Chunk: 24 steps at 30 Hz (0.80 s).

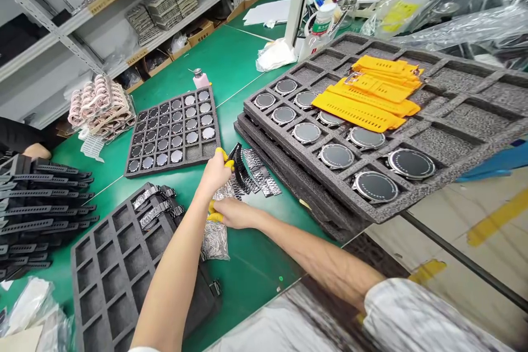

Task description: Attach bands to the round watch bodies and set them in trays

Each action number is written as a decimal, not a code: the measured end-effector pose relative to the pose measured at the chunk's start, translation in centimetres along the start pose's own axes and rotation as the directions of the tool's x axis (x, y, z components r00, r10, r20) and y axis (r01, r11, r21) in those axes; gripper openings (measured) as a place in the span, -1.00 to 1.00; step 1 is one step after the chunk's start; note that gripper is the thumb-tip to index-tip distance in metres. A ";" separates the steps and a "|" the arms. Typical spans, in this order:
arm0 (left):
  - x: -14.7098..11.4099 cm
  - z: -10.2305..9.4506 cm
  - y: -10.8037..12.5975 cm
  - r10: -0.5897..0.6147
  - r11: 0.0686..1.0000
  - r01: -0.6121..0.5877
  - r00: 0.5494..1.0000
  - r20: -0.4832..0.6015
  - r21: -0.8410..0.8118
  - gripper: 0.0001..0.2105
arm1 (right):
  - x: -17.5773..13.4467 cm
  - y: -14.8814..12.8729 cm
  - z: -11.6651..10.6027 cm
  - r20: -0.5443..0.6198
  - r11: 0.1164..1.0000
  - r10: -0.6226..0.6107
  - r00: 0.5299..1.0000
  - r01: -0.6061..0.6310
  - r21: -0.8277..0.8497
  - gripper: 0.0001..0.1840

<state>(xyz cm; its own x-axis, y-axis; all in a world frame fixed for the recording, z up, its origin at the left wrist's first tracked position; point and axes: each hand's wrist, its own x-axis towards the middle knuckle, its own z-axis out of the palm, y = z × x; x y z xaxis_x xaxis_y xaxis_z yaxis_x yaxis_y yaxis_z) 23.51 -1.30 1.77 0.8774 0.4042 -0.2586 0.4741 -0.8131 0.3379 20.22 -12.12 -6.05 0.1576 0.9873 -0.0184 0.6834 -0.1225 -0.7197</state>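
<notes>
My left hand (218,171), with yellow finger covers, is closed on a black watch band (241,171) that hangs to the right of its fingers. Just below, my right hand (233,213), also in yellow finger covers, has its fingers bent together over a clear bag of small silver pins (215,239). What those fingertips hold, if anything, is too small to make out. Silver metal bands (262,173) lie flat on the green table to the right of the black one.
A foam tray of round watches (171,132) lies ahead. Stacked trays on the right carry watches and orange straps (367,93). At left, another foam tray (109,269) holds metal bands, beside piled black straps (37,214). A small pink bottle (200,78) stands behind.
</notes>
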 end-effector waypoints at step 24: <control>-12.0 -1.3 -8.7 -0.241 0.222 0.075 0.970 0.020 -0.972 -0.53 | -1.2 1.7 -0.9 -0.194 0.892 0.119 0.974 -0.019 0.451 -0.96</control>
<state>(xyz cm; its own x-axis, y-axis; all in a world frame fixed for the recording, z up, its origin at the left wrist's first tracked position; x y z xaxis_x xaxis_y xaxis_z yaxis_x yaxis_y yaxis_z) 8.96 1.51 3.06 0.7357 0.5795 -0.3507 0.2429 0.2577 0.9352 21.82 -13.59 -6.66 0.3732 0.9272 0.0308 0.2853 -0.0830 -0.9548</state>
